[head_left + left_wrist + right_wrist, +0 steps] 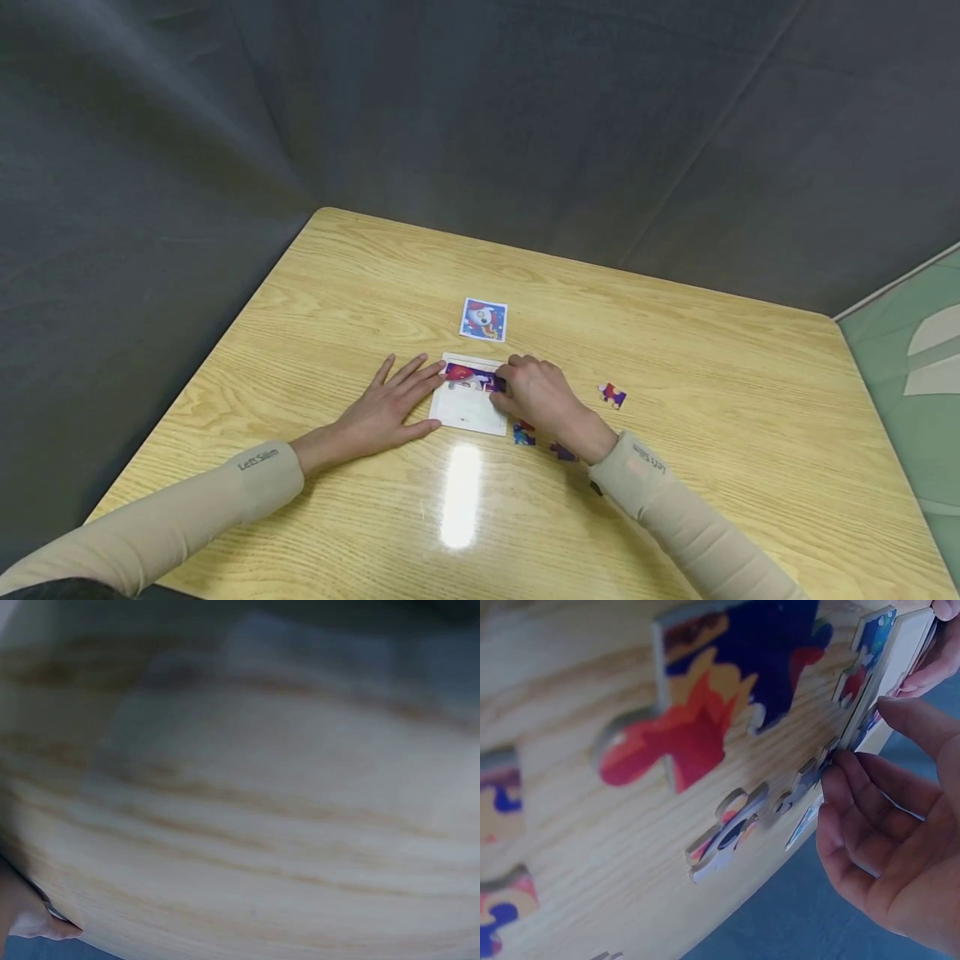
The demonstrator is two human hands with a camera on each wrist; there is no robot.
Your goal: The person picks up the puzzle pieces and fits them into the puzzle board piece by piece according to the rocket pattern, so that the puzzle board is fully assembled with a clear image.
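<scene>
A white puzzle tray [471,412] lies on the table with a strip of joined picture pieces [461,372] along its far side; the near part shows bare white. My left hand [386,412] lies flat with spread fingers, fingertips and thumb at the tray's left edge. At the tray's upper right, the curled fingers and thumb of my right hand [538,392] pinch a dark purple puzzle piece [499,382], mostly hidden by the fingers. From the right wrist, that hand [907,832] has its thumb and fingertips at the tray's edge.
A square picture card [483,321] with a rocket lies beyond the tray. Loose puzzle pieces lie to the right: a red and purple one [612,395], a blue one [524,435] and a dark one [562,452] by the right wrist. A dark curtain [480,125] hangs behind the table.
</scene>
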